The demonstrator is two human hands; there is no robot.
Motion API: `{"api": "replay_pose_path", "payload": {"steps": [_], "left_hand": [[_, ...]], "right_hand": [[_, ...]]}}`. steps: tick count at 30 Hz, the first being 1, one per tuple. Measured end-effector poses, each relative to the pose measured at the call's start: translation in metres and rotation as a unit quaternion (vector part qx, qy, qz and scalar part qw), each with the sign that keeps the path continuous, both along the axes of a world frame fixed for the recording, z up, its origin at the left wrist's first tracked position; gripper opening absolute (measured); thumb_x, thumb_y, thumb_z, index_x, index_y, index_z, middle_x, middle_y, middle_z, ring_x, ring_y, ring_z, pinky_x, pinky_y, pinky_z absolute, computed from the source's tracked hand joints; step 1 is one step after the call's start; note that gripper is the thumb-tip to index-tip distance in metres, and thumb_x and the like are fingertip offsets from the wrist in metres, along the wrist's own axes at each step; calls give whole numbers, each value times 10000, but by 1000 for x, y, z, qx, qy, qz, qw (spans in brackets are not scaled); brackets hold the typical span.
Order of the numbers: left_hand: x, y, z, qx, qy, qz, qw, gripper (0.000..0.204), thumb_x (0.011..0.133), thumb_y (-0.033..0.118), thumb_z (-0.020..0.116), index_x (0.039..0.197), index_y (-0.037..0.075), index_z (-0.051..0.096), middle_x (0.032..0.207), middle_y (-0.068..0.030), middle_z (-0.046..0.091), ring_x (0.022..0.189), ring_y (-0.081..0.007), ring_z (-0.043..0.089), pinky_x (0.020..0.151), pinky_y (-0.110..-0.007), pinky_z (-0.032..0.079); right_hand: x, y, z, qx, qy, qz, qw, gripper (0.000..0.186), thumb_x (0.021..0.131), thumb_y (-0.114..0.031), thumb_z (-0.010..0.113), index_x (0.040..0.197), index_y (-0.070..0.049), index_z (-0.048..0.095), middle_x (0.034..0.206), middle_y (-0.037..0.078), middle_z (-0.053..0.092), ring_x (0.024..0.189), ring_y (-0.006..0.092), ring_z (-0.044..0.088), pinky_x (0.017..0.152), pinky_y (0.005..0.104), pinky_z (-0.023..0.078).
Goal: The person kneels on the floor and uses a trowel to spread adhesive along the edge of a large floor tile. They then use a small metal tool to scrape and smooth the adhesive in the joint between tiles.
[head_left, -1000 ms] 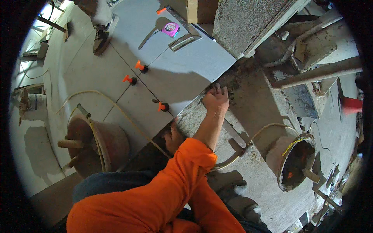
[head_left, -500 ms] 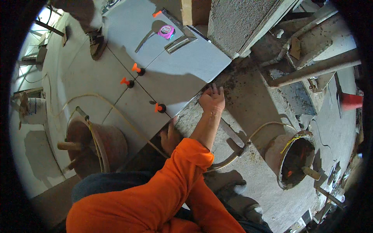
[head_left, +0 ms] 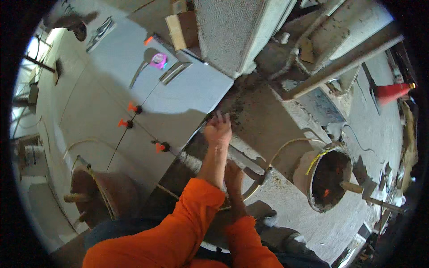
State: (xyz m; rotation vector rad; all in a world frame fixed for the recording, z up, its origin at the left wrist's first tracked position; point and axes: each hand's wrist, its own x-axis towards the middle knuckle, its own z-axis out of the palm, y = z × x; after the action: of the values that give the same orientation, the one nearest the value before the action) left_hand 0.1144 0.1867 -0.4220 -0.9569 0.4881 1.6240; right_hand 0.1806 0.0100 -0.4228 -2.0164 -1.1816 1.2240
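Note:
My left hand reaches forward over the edge of the grey floor tiles; its fingers are stretched out and hold nothing. Below it, my right hand is low by the rough mortar strip, close to a flat grey bar and a beige hose; its fingers are blurred and partly hidden. Along the tile joints stand orange-topped tile levelling clips with black bases. Farther off on the tiles lie a pink tape measure and a metal angle piece.
A bucket with a wooden-handled tool stands at left, another bucket at right. A rough concrete block rises at the tiles' far corner. Beyond the right bucket are a wooden beam and a red traffic cone.
My right hand has moved from the tile edge, left of my left forearm, to that forearm's right side. My left hand stays by the tile edge, while the view has shifted.

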Motion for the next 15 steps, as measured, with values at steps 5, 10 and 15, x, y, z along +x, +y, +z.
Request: {"api": "replay_pose_path", "payload": {"steps": [5, 10, 15], "left_hand": [[1, -21, -10, 78, 372, -231, 896, 338, 939, 13, 519, 1275, -31, 529, 1369, -125, 533, 1259, -220, 529, 1075, -447, 418], [-6, -28, -25, 161, 358, -207, 896, 433, 847, -27, 701, 1244, -71, 533, 1257, -132, 589, 1122, -204, 599, 980, -332, 501], [-9, -27, -32, 150, 332, -227, 903, 411, 903, -6, 613, 1298, -59, 511, 1301, -161, 570, 1186, -253, 570, 1026, -380, 475]], "right_hand": [[25, 134, 27, 272, -100, 80, 954, 431, 989, -351, 496, 1293, -63, 598, 1236, 249, 601, 1093, 387, 606, 957, 462, 461], [-25, 228, 10, 112, -119, 107, 981, 675, 983, -457, 485, 1484, -16, 388, 1373, 280, 449, 1242, 482, 439, 1032, 556, 375], [-25, 234, 19, 150, -111, 48, 981, 765, 972, -412, 529, 1508, 63, 259, 1315, 266, 419, 1165, 471, 444, 1028, 552, 372]]}}
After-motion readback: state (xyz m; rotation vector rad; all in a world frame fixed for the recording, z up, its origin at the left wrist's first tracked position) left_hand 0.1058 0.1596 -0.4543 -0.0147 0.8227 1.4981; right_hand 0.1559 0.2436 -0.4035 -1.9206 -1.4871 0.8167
